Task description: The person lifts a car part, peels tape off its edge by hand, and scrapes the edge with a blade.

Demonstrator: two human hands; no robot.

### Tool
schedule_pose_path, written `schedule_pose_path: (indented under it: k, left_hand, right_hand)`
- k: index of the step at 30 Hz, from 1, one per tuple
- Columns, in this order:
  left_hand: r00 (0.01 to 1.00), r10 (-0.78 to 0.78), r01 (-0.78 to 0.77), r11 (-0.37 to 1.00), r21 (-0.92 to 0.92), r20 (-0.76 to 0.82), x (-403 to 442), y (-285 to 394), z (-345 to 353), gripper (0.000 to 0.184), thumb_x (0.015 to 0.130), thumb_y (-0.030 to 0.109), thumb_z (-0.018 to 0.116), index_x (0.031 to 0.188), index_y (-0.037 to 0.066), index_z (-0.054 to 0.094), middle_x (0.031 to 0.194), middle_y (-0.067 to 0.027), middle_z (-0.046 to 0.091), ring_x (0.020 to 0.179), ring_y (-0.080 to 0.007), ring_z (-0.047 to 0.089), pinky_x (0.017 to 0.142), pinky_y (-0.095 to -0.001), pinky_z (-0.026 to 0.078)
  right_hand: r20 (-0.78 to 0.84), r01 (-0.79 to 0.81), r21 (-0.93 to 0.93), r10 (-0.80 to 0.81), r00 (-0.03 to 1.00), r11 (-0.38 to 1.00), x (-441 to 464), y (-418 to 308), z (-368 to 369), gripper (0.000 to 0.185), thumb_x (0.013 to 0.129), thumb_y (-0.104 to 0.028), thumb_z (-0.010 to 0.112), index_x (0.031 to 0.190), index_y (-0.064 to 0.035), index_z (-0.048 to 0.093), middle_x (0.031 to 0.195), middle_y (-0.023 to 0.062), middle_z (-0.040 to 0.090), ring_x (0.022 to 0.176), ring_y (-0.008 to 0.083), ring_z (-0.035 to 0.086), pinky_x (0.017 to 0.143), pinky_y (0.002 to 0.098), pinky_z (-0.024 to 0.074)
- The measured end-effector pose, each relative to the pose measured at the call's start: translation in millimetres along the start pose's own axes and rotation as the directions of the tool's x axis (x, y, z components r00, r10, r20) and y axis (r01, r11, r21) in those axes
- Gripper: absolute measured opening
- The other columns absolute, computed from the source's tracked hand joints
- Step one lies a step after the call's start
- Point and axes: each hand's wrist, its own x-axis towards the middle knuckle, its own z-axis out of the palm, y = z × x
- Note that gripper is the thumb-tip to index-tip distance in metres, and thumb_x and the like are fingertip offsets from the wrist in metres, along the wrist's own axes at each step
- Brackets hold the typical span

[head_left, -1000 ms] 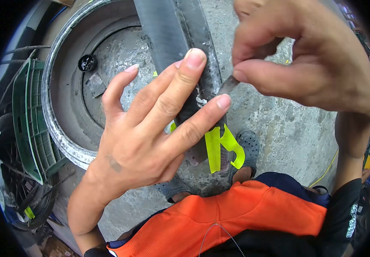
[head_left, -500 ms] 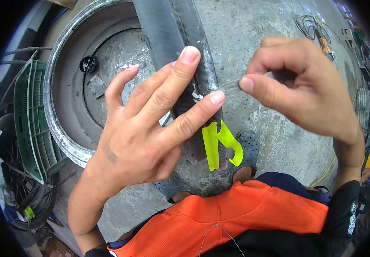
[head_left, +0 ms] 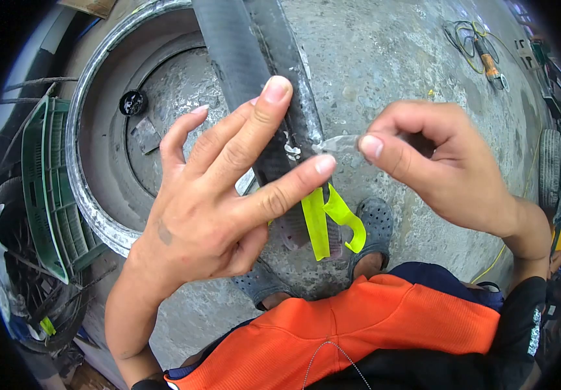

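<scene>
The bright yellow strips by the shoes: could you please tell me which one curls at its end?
The curled strip nearer the right hand; its lower end hooks round, while the other strip runs straight.

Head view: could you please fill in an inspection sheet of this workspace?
Surface: grey floor, patchy.
Job's things: long dark part, with yellow tape at its near end; clear strip at its right edge.
Clutter: black cup and square plate inside round rim; green crate at left.
Hands: left hand spread over the part; right hand pinches the strip.
Cables: coiled cable by orange tool, upper right.
Surroundings: tire at right; shoes below.
</scene>
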Motion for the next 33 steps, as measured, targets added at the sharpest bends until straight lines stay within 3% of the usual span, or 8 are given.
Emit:
schedule_pose_path:
  k: [1,2,4,7,14,20,26,33]
  left_hand:
    - [0.999,0.035,-0.035,0.999,0.0,-0.006,-0.2,-1.9,0.6,0.074,0.063,0.009,0.068,0.135,0.027,0.066,0.158,-0.0294,0.033,0.14,-0.0351,0.046,0.113,-0.0517,0.027]
    - [0.998,0.07,-0.07,0.998,0.002,-0.011,-0.7,-3.5,0.9,0.073,0.063,0.01,0.069,0.134,0.028,0.067,0.158,-0.0301,0.033,0.141,-0.0356,0.045,0.112,-0.0514,0.027]
    - [0.997,0.07,-0.07,0.997,0.011,-0.012,-1.3,-4.8,1.4,0.071,0.063,0.011,0.07,0.131,0.029,0.068,0.158,-0.0305,0.033,0.141,-0.036,0.045,0.113,-0.0512,0.027]
    - [0.998,0.067,-0.067,0.998,-0.005,-0.001,-0.5,-5.0,-0.1,0.071,0.063,0.012,0.071,0.133,0.026,0.067,0.157,-0.0311,0.033,0.141,-0.0368,0.044,0.113,-0.0514,0.026]
    - [1.0,0.014,-0.015,0.997,-0.082,-0.01,0.0,-2.9,-1.8,0.086,0.064,0.015,0.072,0.146,0.004,0.048,0.156,-0.0329,0.033,0.142,-0.0391,0.042,0.113,-0.0534,0.024]
    - [1.0,0.014,-0.013,0.999,-0.035,0.02,0.1,0.6,-2.6,0.077,0.064,0.014,0.07,0.14,0.017,0.06,0.157,-0.0342,0.032,0.144,-0.0407,0.04,0.113,-0.0522,0.025]
    - [0.999,0.006,-0.002,0.997,-0.076,0.04,1.7,1.2,-4.9,0.07,0.06,0.013,0.069,0.129,0.026,0.071,0.156,-0.0371,0.03,0.145,-0.0428,0.038,0.113,-0.0513,0.025]
    - [1.0,0.005,-0.003,0.998,-0.07,0.03,1.0,1.0,-3.0,0.07,0.059,0.014,0.068,0.128,0.026,0.072,0.156,-0.0372,0.03,0.145,-0.0427,0.038,0.113,-0.0513,0.024]
  right_hand:
    - [-0.08,0.127,-0.072,-0.132,0.988,0.989,-1.1,2.9,-0.5,0.02,0.095,-0.017,0.07,0.087,0.0007,0.068,0.073,-0.0003,0.059,0.064,0.0051,0.049,0.058,0.0237,0.0379]
    - [-0.079,0.128,-0.073,-0.134,0.988,0.989,-0.2,6.1,-2.3,0.02,0.095,-0.017,0.07,0.087,0.0007,0.068,0.073,-0.0003,0.059,0.064,0.0051,0.049,0.058,0.0237,0.0379]
    - [-0.13,0.386,-0.217,-0.418,0.899,0.897,5.0,12.0,-7.9,0.013,0.093,-0.012,0.07,0.089,0.001,0.069,0.077,0.0027,0.061,0.066,0.0094,0.053,0.061,0.0251,0.0408]
    - [-0.122,0.492,-0.347,-0.558,0.821,0.799,11.8,12.2,-16.9,0.01,0.091,-0.009,0.071,0.09,0.0004,0.069,0.075,0.0034,0.06,0.068,0.0119,0.055,0.062,0.0262,0.0415]
    - [-0.093,0.508,-0.411,-0.59,0.802,0.757,16.2,3.3,-13.6,0.009,0.086,-0.007,0.075,0.089,-0.0011,0.07,0.073,0.0043,0.058,0.066,0.0139,0.055,0.061,0.0275,0.042]
    - [0.13,0.589,-0.645,-0.689,0.713,0.487,14.1,0.2,-15.7,0.016,0.073,-0.01,0.081,0.087,-0.0076,0.072,0.072,0.003,0.054,0.066,0.0187,0.054,0.065,0.033,0.0377]
    - [0.184,0.59,-0.724,-0.724,0.665,0.358,18.2,-20.8,-36.9,0.021,0.069,-0.008,0.08,0.088,-0.0073,0.072,0.074,0.0041,0.056,0.068,0.02,0.054,0.066,0.0346,0.037]
    - [0.165,0.613,-0.652,-0.707,0.688,0.445,34.2,-28.4,-35.5,0.02,0.07,-0.008,0.079,0.087,-0.0057,0.071,0.074,0.0055,0.057,0.068,0.0217,0.056,0.066,0.0347,0.0407]
